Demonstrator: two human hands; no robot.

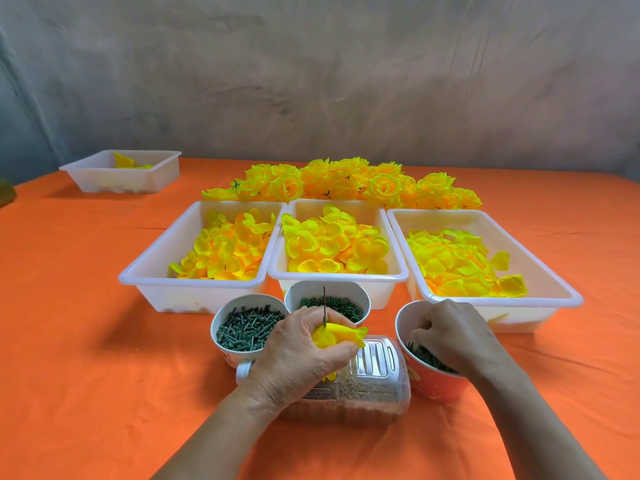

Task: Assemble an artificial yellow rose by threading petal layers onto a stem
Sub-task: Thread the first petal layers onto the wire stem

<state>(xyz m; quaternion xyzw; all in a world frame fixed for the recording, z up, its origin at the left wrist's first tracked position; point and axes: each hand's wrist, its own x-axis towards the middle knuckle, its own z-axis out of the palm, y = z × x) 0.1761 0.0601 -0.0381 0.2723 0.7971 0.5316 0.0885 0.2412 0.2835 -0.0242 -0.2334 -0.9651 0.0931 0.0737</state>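
Behind three cups (228, 356) of green parts (246, 329), three trays (180, 299) hold yellow petals (332, 244).

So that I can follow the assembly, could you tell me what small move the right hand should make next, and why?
Probably pinch one of the green pieces and lift it toward the stem. The right hand is curled inside the orange cup holding them, while the left hand grips the yellow petals with the stem poking up.
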